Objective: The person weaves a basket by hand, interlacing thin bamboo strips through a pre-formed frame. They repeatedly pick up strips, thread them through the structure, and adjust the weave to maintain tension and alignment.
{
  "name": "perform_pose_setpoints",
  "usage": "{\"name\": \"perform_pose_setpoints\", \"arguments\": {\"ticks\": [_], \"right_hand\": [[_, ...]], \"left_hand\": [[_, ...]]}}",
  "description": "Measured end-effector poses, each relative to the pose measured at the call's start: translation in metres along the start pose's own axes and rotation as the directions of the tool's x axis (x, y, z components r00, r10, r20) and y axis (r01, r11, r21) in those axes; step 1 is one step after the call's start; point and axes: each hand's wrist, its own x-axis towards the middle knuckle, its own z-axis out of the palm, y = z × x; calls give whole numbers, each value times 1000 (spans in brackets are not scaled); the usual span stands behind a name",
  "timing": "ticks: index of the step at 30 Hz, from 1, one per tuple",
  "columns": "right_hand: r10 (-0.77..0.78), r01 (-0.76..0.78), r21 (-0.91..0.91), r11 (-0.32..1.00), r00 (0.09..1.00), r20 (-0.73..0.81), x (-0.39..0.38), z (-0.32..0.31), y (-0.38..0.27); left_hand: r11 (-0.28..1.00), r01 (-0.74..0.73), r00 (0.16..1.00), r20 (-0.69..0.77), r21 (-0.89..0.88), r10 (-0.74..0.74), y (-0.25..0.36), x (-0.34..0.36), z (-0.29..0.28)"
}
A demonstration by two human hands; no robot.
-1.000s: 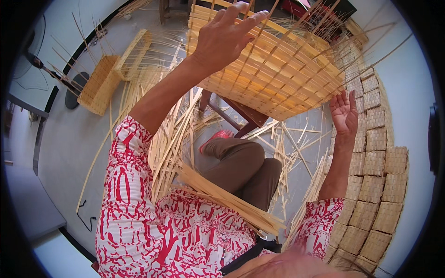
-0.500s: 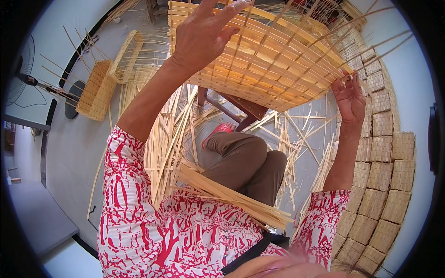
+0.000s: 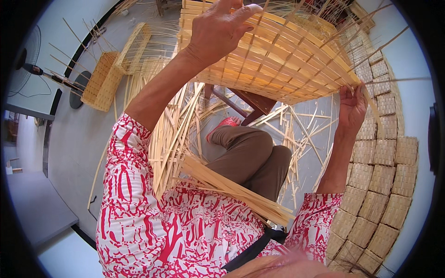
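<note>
A partly woven bamboo basket [image 3: 273,60] is raised in front of me, its wall facing me and long uprights sticking out past its rim. My left hand [image 3: 218,34] lies against its upper left part, thumb and index finger apart; the other fingers are partly cut off by the top edge. At the basket's right corner my right hand [image 3: 351,106] is closed, with thumb and fingers pinching the end of a thin bamboo strip [image 3: 373,109] that hangs beside the hand. A bundle of flat bamboo strips [image 3: 236,187] rests across my lap.
Loose bamboo strips [image 3: 171,143] cover the floor left of my legs. A dark wooden stool [image 3: 255,104] stands under the basket. Stacked woven baskets [image 3: 373,204] line the right wall. At left are an unfinished basket [image 3: 99,83] and a standing fan [image 3: 32,69].
The basket and both hands have shifted slightly right in the picture, as has the whole scene. The strip at my right hand now hangs down more visibly.
</note>
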Motion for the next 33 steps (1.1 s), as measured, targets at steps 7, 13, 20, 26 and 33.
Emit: {"name": "perform_pose_setpoints", "arguments": {"ticks": [7, 13, 20, 26, 33], "right_hand": [[26, -26, 16, 1000, 1000, -6, -29, 7, -10], [64, -63, 38, 997, 998, -30, -31, 9, -9], [15, -14, 20, 1000, 1000, -27, -35, 20, -4], [-8, 6, -18, 1000, 996, -88, -40, 23, -5], [19, -21, -41, 999, 999, -40, -31, 8, -7]], "left_hand": [[985, -103, 953, -270, 136, 137, -10, 3, 19], [961, -268, 939, -202, 73, 278, 35, 8, 59], [944, -285, 933, -176, 164, 312, 34, 23, 71], [952, -294, 932, -195, 89, 307, 37, 15, 67], [971, -231, 943, -260, -69, 206, 41, -4, 54]]}}
